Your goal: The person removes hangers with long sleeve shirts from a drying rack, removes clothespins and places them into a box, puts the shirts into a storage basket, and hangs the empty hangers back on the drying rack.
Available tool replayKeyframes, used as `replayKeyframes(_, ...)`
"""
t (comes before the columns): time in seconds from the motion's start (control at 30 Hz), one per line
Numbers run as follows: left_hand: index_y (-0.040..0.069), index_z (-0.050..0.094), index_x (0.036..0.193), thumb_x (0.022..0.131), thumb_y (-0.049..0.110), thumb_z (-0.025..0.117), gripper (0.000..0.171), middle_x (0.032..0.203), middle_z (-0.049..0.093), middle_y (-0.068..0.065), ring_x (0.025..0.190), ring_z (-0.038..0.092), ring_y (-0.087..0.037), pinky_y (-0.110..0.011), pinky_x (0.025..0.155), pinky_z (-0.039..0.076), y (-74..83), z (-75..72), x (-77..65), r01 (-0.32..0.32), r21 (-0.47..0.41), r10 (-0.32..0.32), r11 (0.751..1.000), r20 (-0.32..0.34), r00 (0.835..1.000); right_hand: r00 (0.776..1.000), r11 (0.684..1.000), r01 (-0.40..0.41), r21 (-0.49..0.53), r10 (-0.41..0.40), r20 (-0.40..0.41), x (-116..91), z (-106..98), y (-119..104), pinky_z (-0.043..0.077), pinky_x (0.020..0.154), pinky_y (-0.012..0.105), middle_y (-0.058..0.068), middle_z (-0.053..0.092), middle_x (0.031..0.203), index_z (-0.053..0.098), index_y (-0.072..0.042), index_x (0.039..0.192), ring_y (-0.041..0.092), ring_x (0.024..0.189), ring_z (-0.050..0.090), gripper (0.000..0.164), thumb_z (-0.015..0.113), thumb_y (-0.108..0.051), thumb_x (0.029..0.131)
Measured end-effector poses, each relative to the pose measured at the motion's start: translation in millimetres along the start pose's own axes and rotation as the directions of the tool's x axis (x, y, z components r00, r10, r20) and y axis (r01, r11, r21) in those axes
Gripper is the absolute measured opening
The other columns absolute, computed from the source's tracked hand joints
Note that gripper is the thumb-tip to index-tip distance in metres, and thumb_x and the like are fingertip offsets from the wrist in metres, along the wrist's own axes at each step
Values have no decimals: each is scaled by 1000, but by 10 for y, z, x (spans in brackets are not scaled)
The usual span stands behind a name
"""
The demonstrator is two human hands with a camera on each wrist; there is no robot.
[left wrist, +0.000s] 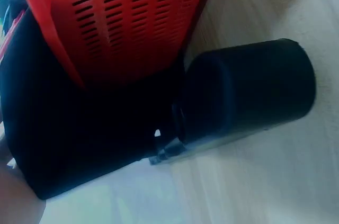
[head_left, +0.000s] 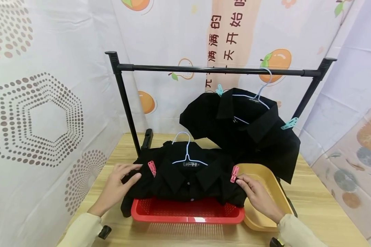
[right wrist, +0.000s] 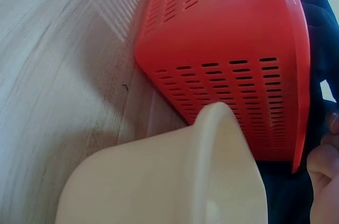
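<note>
A black collared shirt (head_left: 173, 181) on a pale blue wire hanger (head_left: 187, 151) lies across a red plastic basket (head_left: 188, 219). One pink clothespin (head_left: 152, 168) sits at its left shoulder, another pink clothespin (head_left: 234, 174) at its right. At the left shoulder, my left hand (head_left: 119, 180) is spread, thumb and forefinger apart over the fabric. My right hand (head_left: 258, 193) pinches the shirt's right shoulder just beside the clothespin. In the right wrist view, the curled fingers (right wrist: 326, 163) show at the edge against the black cloth.
Behind, a black rack's crossbar (head_left: 185, 68) carries a second black shirt (head_left: 250, 127) on a hanger, with light blue clothespins (head_left: 290, 123) at its shoulders. A yellow tray (head_left: 250, 219) stands right of the basket. The rack's black foot (head_left: 147, 139) is at the left.
</note>
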State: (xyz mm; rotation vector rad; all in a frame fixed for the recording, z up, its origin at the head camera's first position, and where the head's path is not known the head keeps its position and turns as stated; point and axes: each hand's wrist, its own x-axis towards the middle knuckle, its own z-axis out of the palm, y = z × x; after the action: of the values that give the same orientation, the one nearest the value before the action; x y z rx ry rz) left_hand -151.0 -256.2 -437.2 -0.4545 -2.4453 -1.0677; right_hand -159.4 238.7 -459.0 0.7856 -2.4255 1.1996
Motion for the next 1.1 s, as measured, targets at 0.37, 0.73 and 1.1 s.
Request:
replayKeyframes(0.37,12,80,107,91,7,78,17,99,73,10,92,69,-9,-30,80,57,5,127,36,-212,10,209,977,123,970,1000,1000,24,-13,-24,-1,34,-5,3,42,74,18,-10,62,89,66,-22,100,8,81,55,29,60,7,99)
replayKeyframes(0.73,12,82,105,92,9,78,14,98,75,10,91,70,-9,-31,81,57,26,75,42,-129,-49,136,990,168,976,996,996,88,-24,-88,18,42,-24,-19,44,71,18,-12,62,89,67,-24,102,6,78,55,30,61,5,99)
replayKeyframes(1.1,20,83,106,93,17,77,14,99,74,13,93,67,-7,-32,84,56,19,-6,19,-9,-95,28,995,192,981,997,995,-45,-85,50,60,124,-58,-1,45,60,24,-15,60,82,71,-27,107,5,68,52,15,70,-14,99)
